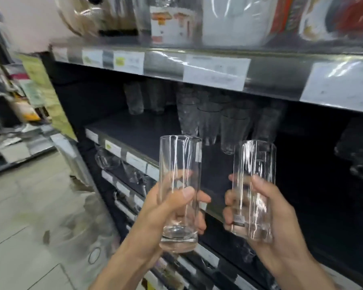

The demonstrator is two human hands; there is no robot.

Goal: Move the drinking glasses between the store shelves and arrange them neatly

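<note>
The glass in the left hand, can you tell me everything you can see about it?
The tall glass is clear and straight-sided, with a thick solid base. It looks empty and is held nearly upright in the air in front of the dark shelf. A small pale sticker sits near its rim. The left hand wraps around its lower half, with the thumb across the front. It does not touch the other glass.

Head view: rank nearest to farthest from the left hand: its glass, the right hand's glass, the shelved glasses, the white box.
1. Tall glass, gripped by the left hand.
2. Second tall glass, in the right hand.
3. Shelved glasses, behind on the dark shelf.
4. White box, top shelf.
</note>
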